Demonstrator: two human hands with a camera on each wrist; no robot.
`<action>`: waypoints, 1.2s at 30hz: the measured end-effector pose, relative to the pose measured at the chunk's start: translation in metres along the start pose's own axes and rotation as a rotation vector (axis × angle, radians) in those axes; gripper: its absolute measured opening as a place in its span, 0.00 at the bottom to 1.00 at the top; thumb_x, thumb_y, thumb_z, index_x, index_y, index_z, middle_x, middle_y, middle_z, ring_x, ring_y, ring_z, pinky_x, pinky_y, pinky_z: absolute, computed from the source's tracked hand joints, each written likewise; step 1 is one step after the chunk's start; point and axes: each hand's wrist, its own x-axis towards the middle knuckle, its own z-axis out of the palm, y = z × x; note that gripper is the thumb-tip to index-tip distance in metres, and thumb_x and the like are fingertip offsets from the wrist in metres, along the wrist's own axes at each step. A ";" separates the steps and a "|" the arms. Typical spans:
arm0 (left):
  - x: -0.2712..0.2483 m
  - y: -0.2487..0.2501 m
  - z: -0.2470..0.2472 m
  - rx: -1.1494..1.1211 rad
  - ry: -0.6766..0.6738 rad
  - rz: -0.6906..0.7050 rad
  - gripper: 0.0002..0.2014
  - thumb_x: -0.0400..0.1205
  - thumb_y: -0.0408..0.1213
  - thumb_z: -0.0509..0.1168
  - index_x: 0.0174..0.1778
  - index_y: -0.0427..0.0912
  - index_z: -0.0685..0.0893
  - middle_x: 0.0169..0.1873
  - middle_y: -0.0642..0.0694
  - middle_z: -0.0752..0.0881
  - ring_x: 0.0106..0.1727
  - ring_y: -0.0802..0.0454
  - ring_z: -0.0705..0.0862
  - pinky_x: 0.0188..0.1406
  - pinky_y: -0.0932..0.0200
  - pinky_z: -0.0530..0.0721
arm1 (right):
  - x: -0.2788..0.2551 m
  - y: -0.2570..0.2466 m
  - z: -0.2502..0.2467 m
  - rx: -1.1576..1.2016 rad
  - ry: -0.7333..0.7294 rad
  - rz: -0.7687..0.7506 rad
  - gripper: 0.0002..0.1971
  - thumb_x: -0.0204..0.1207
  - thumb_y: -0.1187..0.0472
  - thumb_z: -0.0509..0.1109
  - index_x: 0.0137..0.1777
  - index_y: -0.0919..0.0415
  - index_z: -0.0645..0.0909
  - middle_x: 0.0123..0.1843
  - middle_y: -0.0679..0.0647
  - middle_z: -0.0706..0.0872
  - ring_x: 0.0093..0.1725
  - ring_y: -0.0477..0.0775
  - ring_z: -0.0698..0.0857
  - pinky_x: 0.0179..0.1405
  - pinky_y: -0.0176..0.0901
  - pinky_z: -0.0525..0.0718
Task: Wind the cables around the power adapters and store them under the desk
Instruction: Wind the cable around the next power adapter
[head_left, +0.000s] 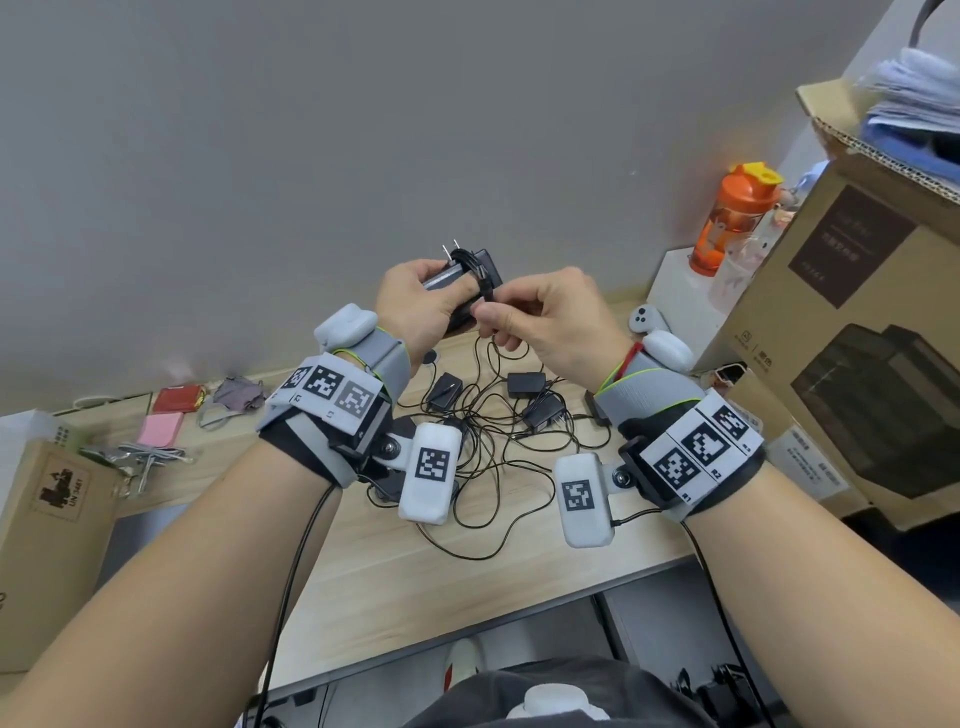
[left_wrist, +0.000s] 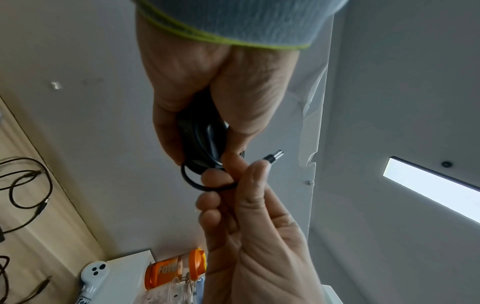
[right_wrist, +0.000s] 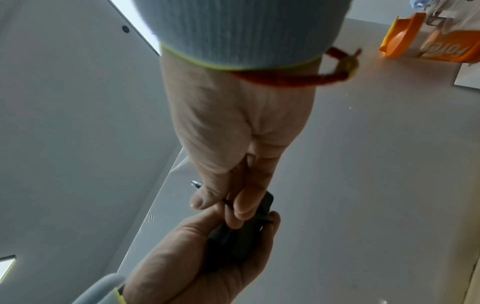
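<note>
My left hand (head_left: 415, 306) grips a black power adapter (head_left: 467, 273) held up above the desk, its two metal prongs pointing up and its cable wound round the body. My right hand (head_left: 524, 317) pinches the free end of that cable (left_wrist: 197, 183) between thumb and forefinger, right beside the adapter. The cable's metal barrel plug (left_wrist: 275, 154) sticks out past my right fingers. In the right wrist view the adapter (right_wrist: 239, 242) lies dark in my left palm. Several more black adapters (head_left: 525, 383) lie in a tangle of loose cables (head_left: 483, 447) on the light wooden desk (head_left: 395, 587).
A big cardboard box (head_left: 852, 332) fills the right side, with an orange bottle (head_left: 727, 223) on a white box (head_left: 680, 306) beside it. A smaller cardboard box (head_left: 47, 545), a pink notepad (head_left: 161, 428) and a grey cloth (head_left: 234, 397) sit at the left. A grey wall stands behind.
</note>
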 end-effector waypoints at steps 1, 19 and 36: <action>-0.001 0.001 0.001 0.009 -0.013 0.000 0.20 0.69 0.43 0.74 0.54 0.38 0.87 0.40 0.39 0.90 0.39 0.40 0.90 0.49 0.35 0.90 | 0.000 0.000 0.002 0.002 -0.005 0.015 0.11 0.79 0.60 0.74 0.38 0.64 0.89 0.30 0.55 0.89 0.28 0.48 0.85 0.37 0.44 0.87; -0.013 0.005 0.012 -0.015 -0.157 0.058 0.25 0.68 0.39 0.68 0.63 0.42 0.77 0.56 0.41 0.85 0.50 0.50 0.85 0.43 0.59 0.87 | 0.006 0.010 -0.007 -0.025 0.243 0.266 0.13 0.71 0.57 0.80 0.47 0.57 0.80 0.32 0.55 0.91 0.26 0.55 0.88 0.36 0.58 0.91; -0.005 -0.015 0.019 0.004 -0.254 0.025 0.18 0.85 0.29 0.65 0.71 0.33 0.76 0.56 0.36 0.83 0.54 0.43 0.87 0.52 0.45 0.90 | 0.001 0.020 -0.010 -0.218 0.332 0.063 0.12 0.69 0.58 0.76 0.51 0.54 0.80 0.32 0.52 0.87 0.30 0.46 0.80 0.36 0.34 0.77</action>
